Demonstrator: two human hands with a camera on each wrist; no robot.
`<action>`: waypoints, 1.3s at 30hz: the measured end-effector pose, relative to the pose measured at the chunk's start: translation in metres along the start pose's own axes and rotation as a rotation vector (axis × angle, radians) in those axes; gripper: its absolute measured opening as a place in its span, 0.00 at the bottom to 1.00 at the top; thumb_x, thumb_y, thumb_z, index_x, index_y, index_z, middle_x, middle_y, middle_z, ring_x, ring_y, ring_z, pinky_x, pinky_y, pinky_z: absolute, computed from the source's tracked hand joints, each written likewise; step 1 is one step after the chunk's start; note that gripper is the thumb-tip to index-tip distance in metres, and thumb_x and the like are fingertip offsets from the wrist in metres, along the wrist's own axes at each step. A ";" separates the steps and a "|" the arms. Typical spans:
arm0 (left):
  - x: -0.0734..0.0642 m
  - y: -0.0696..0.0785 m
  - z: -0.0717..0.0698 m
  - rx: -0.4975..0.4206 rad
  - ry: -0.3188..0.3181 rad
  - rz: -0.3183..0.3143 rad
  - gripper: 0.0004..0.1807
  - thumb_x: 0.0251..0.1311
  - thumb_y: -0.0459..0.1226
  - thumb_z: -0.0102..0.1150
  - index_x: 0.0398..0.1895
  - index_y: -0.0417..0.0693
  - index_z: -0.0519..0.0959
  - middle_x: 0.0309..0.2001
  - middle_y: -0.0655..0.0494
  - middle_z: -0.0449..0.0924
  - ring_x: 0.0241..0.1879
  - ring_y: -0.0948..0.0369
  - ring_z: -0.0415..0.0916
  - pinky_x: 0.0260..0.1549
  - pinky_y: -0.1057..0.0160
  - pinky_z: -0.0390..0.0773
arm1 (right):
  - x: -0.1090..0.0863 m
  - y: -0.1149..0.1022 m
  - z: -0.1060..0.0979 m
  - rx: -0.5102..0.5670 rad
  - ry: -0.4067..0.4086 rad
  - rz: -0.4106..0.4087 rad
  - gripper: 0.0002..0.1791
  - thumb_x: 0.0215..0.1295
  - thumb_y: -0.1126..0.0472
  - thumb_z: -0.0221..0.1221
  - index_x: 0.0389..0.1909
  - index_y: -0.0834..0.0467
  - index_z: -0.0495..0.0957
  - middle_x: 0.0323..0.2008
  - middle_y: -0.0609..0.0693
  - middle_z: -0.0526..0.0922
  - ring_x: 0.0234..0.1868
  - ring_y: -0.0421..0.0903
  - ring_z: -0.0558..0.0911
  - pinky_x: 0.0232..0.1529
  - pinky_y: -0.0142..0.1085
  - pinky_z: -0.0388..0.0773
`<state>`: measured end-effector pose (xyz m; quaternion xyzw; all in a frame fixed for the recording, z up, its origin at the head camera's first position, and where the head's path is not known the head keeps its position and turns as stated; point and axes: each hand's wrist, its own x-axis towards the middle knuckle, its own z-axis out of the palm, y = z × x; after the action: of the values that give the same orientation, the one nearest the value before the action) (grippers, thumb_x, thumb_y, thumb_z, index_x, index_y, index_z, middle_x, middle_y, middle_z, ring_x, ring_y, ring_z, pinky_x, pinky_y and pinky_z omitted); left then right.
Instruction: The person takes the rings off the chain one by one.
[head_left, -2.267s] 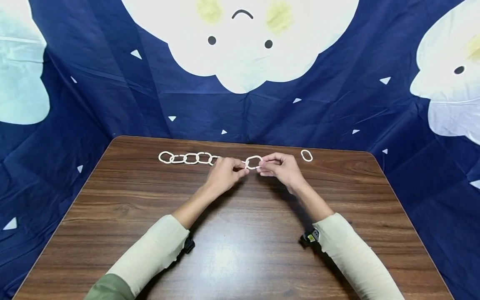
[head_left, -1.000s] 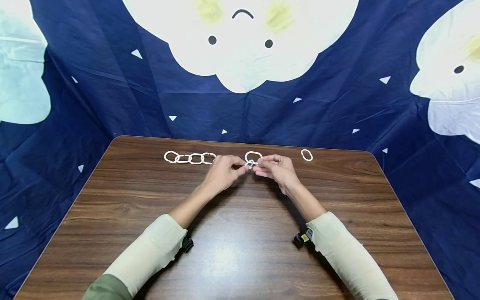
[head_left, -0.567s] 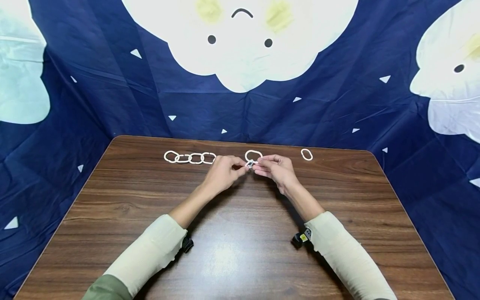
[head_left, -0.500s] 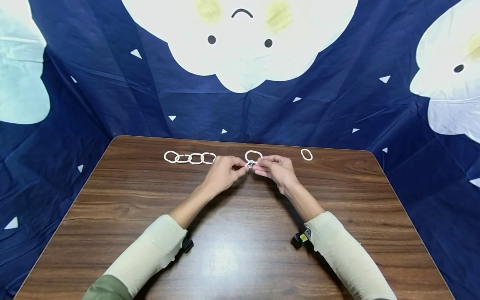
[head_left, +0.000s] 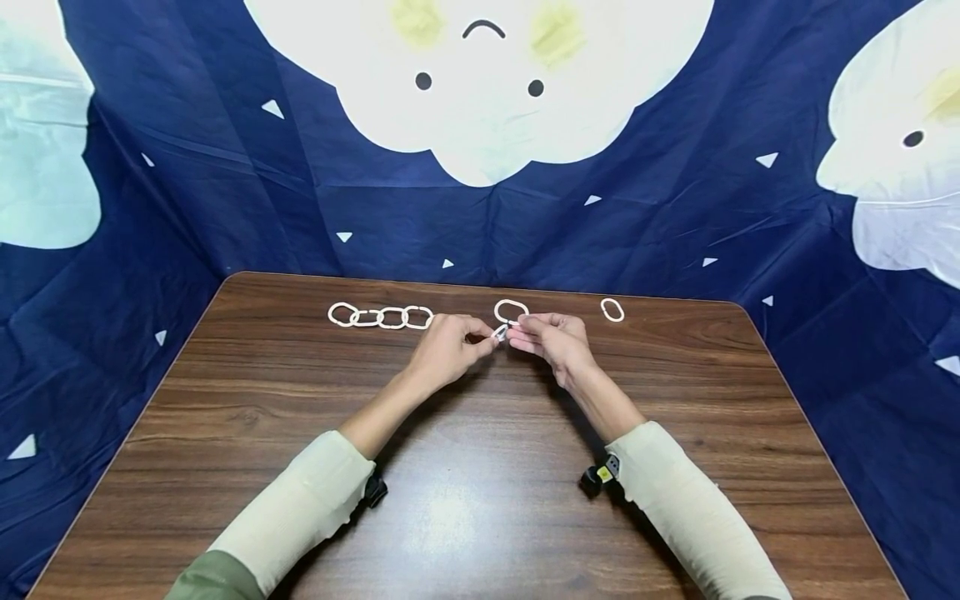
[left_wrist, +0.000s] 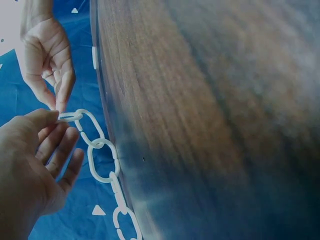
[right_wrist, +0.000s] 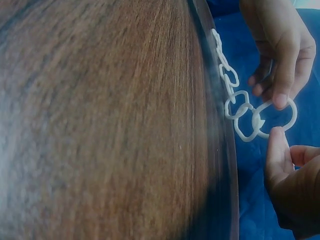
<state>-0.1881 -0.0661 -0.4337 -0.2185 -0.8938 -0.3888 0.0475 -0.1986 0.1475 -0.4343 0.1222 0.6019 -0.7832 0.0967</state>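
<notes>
Left hand and right hand pinching the end link near the table's far edge.
Left probably steadying, right working the joint; chain trailing left, its middle hiding behind the left hand. Fingertips are covering the exact contacts. Loose link lying right.

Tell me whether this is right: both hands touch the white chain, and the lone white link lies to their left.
The side is wrong: the head view shows the lone white link to the hands' right. The left hand and right hand do touch the white chain.
</notes>
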 end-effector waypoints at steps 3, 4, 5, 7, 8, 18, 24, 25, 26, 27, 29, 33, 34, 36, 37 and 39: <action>0.000 0.000 0.000 -0.001 0.009 0.002 0.07 0.70 0.39 0.76 0.46 0.47 0.96 0.48 0.49 0.97 0.36 0.59 0.84 0.50 0.49 0.89 | 0.000 0.000 -0.001 -0.003 0.002 0.000 0.02 0.79 0.73 0.63 0.48 0.67 0.82 0.39 0.61 0.95 0.34 0.42 0.95 0.44 0.35 0.93; 0.000 0.000 0.000 -0.002 0.012 0.002 0.07 0.70 0.39 0.76 0.45 0.47 0.96 0.48 0.49 0.97 0.36 0.59 0.84 0.50 0.49 0.89 | 0.000 0.000 -0.002 -0.007 0.001 0.001 0.02 0.79 0.73 0.63 0.48 0.67 0.82 0.39 0.61 0.96 0.34 0.42 0.96 0.44 0.35 0.93; 0.000 0.000 0.000 -0.001 0.013 0.004 0.07 0.70 0.39 0.76 0.45 0.47 0.96 0.48 0.49 0.97 0.37 0.59 0.85 0.51 0.49 0.89 | 0.000 0.000 -0.003 -0.010 0.000 0.002 0.02 0.79 0.73 0.63 0.48 0.67 0.82 0.39 0.61 0.96 0.34 0.42 0.96 0.44 0.35 0.93; 0.000 0.000 0.000 -0.004 0.013 0.007 0.07 0.71 0.39 0.76 0.45 0.46 0.96 0.48 0.49 0.97 0.36 0.58 0.85 0.51 0.49 0.89 | 0.000 0.000 -0.004 -0.018 -0.005 0.003 0.02 0.80 0.73 0.63 0.48 0.67 0.82 0.38 0.60 0.96 0.34 0.42 0.96 0.45 0.35 0.93; 0.000 0.000 0.000 -0.008 0.013 0.007 0.07 0.71 0.39 0.76 0.45 0.46 0.96 0.48 0.48 0.97 0.35 0.58 0.85 0.51 0.49 0.89 | -0.001 -0.001 -0.004 -0.021 -0.006 0.004 0.03 0.80 0.72 0.63 0.48 0.67 0.82 0.38 0.60 0.96 0.34 0.42 0.96 0.45 0.35 0.93; 0.000 0.000 0.000 -0.010 0.013 0.004 0.06 0.72 0.39 0.76 0.45 0.47 0.96 0.48 0.49 0.97 0.38 0.58 0.86 0.54 0.48 0.90 | -0.003 -0.003 -0.013 -0.043 -0.020 0.010 0.07 0.80 0.72 0.63 0.52 0.70 0.81 0.41 0.61 0.96 0.34 0.43 0.96 0.45 0.34 0.93; -0.001 0.001 0.000 -0.006 0.010 -0.004 0.06 0.71 0.39 0.76 0.44 0.48 0.96 0.47 0.50 0.97 0.33 0.62 0.81 0.50 0.50 0.89 | -0.003 -0.003 -0.018 -0.049 -0.017 0.009 0.05 0.81 0.72 0.63 0.51 0.69 0.81 0.40 0.60 0.96 0.34 0.42 0.95 0.45 0.34 0.93; -0.001 0.002 -0.001 -0.007 0.009 -0.006 0.06 0.71 0.39 0.77 0.45 0.48 0.96 0.47 0.50 0.97 0.32 0.63 0.80 0.49 0.51 0.89 | -0.003 -0.003 -0.019 -0.052 -0.018 0.009 0.05 0.81 0.72 0.63 0.51 0.69 0.80 0.40 0.60 0.96 0.34 0.42 0.95 0.45 0.34 0.93; -0.002 0.002 -0.001 -0.009 0.007 -0.007 0.06 0.71 0.39 0.77 0.45 0.48 0.96 0.47 0.50 0.97 0.31 0.63 0.79 0.47 0.52 0.88 | -0.003 -0.004 -0.021 -0.054 -0.018 0.012 0.05 0.81 0.72 0.63 0.52 0.69 0.81 0.40 0.59 0.96 0.34 0.42 0.95 0.45 0.34 0.93; -0.002 0.002 -0.001 -0.012 0.004 -0.010 0.06 0.71 0.39 0.76 0.45 0.48 0.96 0.47 0.50 0.97 0.29 0.65 0.77 0.44 0.53 0.87 | -0.004 -0.004 -0.022 -0.057 -0.015 0.015 0.05 0.81 0.72 0.63 0.52 0.69 0.81 0.39 0.59 0.96 0.34 0.42 0.95 0.45 0.34 0.93; -0.002 0.002 -0.001 -0.016 -0.001 -0.014 0.06 0.72 0.39 0.76 0.45 0.48 0.96 0.48 0.49 0.97 0.24 0.67 0.73 0.39 0.56 0.85 | -0.004 -0.006 -0.026 -0.061 -0.013 0.022 0.05 0.81 0.72 0.63 0.51 0.68 0.80 0.38 0.57 0.95 0.34 0.42 0.95 0.45 0.34 0.93; -0.002 0.001 -0.001 -0.018 -0.007 -0.022 0.07 0.72 0.39 0.76 0.46 0.48 0.96 0.48 0.49 0.97 0.19 0.69 0.64 0.35 0.59 0.80 | -0.004 -0.010 -0.035 -0.067 -0.012 0.025 0.04 0.81 0.72 0.62 0.51 0.67 0.80 0.36 0.55 0.95 0.34 0.42 0.95 0.45 0.34 0.93; -0.002 0.001 -0.001 -0.015 -0.006 -0.022 0.06 0.72 0.39 0.76 0.46 0.48 0.96 0.48 0.49 0.97 0.19 0.69 0.64 0.37 0.60 0.81 | -0.004 -0.011 -0.038 -0.065 -0.013 0.025 0.04 0.81 0.73 0.62 0.51 0.67 0.80 0.36 0.54 0.95 0.35 0.42 0.95 0.45 0.34 0.93; -0.001 0.001 -0.001 -0.012 -0.005 -0.023 0.06 0.72 0.39 0.76 0.46 0.49 0.96 0.48 0.50 0.97 0.20 0.69 0.64 0.38 0.59 0.81 | -0.004 -0.013 -0.042 -0.068 -0.014 0.024 0.04 0.81 0.73 0.61 0.51 0.67 0.79 0.35 0.53 0.95 0.35 0.42 0.95 0.45 0.34 0.93; -0.001 0.001 -0.001 -0.012 -0.006 -0.022 0.06 0.72 0.39 0.76 0.46 0.49 0.96 0.48 0.50 0.97 0.20 0.69 0.64 0.38 0.59 0.81 | -0.004 -0.015 -0.044 -0.068 -0.015 0.024 0.04 0.81 0.73 0.61 0.52 0.66 0.78 0.35 0.52 0.94 0.35 0.42 0.95 0.45 0.35 0.93; -0.001 0.001 -0.002 -0.014 -0.009 -0.023 0.06 0.72 0.39 0.76 0.46 0.49 0.96 0.48 0.50 0.97 0.20 0.69 0.65 0.38 0.59 0.81 | -0.003 -0.017 -0.049 -0.065 -0.010 0.022 0.05 0.82 0.73 0.61 0.52 0.66 0.77 0.35 0.51 0.94 0.35 0.42 0.95 0.45 0.35 0.93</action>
<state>-0.1867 -0.0674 -0.4324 -0.2103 -0.8937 -0.3945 0.0377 -0.1969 0.1994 -0.4295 0.1219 0.6251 -0.7627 0.1122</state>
